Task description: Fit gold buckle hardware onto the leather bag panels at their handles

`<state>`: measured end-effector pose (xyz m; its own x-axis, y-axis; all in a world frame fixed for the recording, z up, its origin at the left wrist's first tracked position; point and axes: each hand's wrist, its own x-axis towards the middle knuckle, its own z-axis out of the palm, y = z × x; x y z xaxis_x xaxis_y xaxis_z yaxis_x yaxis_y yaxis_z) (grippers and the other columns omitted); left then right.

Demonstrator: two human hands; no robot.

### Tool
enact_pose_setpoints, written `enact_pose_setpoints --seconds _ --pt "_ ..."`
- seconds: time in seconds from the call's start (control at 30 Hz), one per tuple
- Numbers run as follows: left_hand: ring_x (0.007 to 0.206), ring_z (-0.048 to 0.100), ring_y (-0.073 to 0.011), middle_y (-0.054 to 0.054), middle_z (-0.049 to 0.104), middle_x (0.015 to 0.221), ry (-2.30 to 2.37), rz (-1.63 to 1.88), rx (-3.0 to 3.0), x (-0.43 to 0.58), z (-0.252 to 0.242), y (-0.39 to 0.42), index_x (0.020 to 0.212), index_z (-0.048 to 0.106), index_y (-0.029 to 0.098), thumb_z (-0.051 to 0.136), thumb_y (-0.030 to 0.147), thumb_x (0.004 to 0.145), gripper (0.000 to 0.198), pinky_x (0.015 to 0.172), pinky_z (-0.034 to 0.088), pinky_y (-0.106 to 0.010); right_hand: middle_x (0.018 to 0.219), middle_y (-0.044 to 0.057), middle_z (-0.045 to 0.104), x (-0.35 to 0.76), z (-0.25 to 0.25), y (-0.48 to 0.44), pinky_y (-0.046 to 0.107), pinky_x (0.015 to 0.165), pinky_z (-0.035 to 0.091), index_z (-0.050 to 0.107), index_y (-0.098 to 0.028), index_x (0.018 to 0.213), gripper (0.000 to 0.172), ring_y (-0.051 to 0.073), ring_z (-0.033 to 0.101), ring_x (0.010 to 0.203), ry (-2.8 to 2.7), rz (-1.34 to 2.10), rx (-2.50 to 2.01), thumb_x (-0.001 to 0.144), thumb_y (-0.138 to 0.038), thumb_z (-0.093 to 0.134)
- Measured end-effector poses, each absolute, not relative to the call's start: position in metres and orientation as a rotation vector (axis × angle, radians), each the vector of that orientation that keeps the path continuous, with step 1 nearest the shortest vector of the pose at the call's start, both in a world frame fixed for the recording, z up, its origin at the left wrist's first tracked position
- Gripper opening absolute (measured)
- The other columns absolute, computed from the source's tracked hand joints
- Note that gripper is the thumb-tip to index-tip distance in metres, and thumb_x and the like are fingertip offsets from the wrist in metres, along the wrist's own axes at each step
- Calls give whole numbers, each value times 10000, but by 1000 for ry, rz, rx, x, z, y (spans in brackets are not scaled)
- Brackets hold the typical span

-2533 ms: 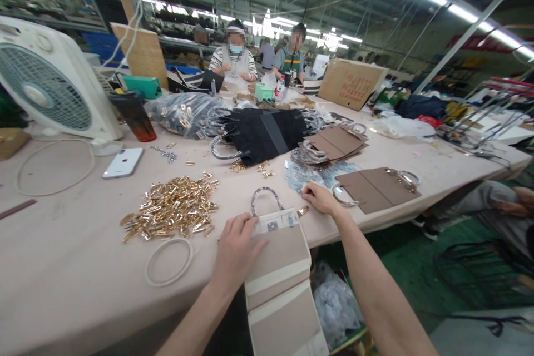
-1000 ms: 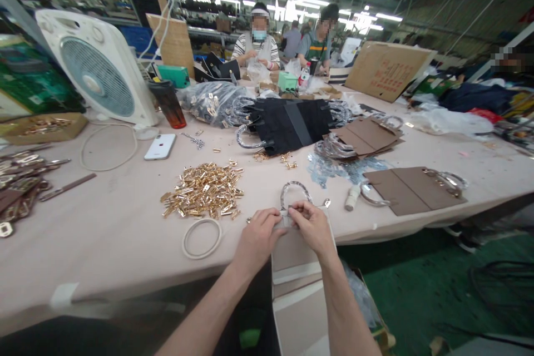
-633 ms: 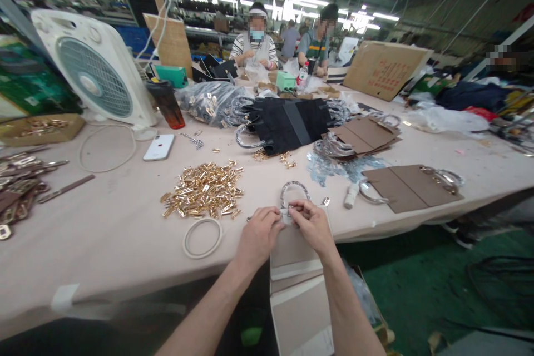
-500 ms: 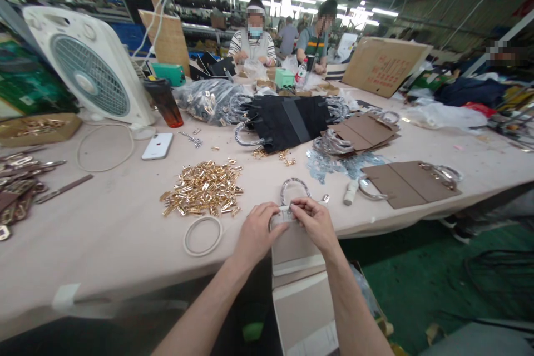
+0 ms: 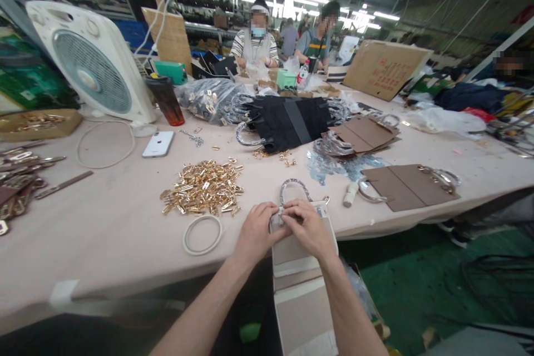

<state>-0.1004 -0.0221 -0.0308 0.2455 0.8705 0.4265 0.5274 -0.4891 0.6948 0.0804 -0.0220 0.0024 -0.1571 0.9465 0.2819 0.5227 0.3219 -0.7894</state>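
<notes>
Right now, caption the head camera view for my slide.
Left hand and right hand pinch the top of a beige bag panel beside gold clips and a white ring.

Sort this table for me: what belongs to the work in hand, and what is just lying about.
In hand: left hand, right hand, bag panel, handle loop.
Lying about, untouched: gold clips, white ring, phone, fan, cup, black bags.
</notes>
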Motion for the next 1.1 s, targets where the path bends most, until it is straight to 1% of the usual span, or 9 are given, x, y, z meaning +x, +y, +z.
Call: enact_pose_setpoints --seconds 0.13,0.27,0.43,0.73,0.9,1.1 --pt "1128 647 -277 -83 689 1183 1289 1108 2113 -101 -30 -22 1156 684 236 868 341 807 408 993 538 -463 1100 61 749 77 -4 -19 414 1048 447 771 -256 880 91 240 646 1118 -1799 641 -1335 900 -211 694" --pt "1116 641 -277 -77 686 1172 1297 1100 2110 -101 -30 -21 1160 667 233 883 311 785 439 981 535 -455 1096 60 752 76 -6 -17 420 1057 437 775 -251 885 90 243 639 1125 -1811 621 -1352 896 -201 700" --pt "1106 639 -278 -73 685 1163 1298 1086 2100 -101 -29 -21 1161 661 239 887 355 784 455 973 531 -455 1104 60 752 79 -3 -15 418 1062 438 771 -251 872 108 236 641 1128 -1832 688 -1332 911 -209 680" --pt "1075 644 -274 -72 688 1145 1309 1106 2108 -100 -26 -23 1139 652 238 866 376 801 423 944 540 -447 1105 52 757 79 -1 -14 414 1065 431 779 -259 843 109 237 643 1131 -1809 719 -1353 895 -216 694" --pt "1077 637 -270 -67 690 1146 1306 1089 2101 -100 -27 -22 1149 653 237 879 386 789 450 948 536 -444 1111 49 760 82 -2 -14 406 1059 438 780 -256 845 106 230 652 1129 -1786 747 -1342 894 -223 692" --pt "1088 637 -276 -71 686 1154 1300 1099 2107 -101 -27 -23 1139 645 237 871 350 798 425 956 531 -448 1093 52 759 79 -8 -13 412 1047 443 779 -258 840 104 239 648 1123 -1795 665 -1375 892 -218 698"
